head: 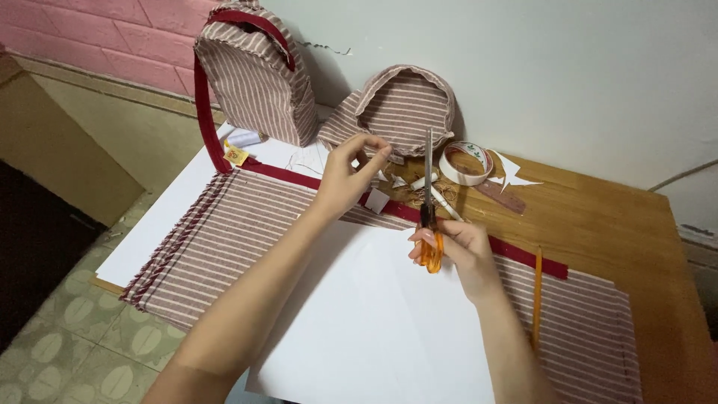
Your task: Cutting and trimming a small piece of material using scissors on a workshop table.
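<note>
My right hand (464, 251) grips orange-handled scissors (428, 217), blades pointing away from me and closed or nearly so. My left hand (350, 170) is raised above the far edge of a white paper sheet (374, 322), fingertips pinched near a small white scrap (376, 200); whether it holds anything I cannot tell. The paper lies on brown striped fabric (217, 239) edged with a dark red band (523, 254), spread over a wooden table (598, 217).
A striped fabric bag (258, 75) and a rounded striped piece (404, 105) lean against the wall. A tape roll (465, 162), paper scraps (512, 173) and a pencil (537, 292) lie on the table. A white board (161, 217) sticks out under the fabric at left, above tiled floor.
</note>
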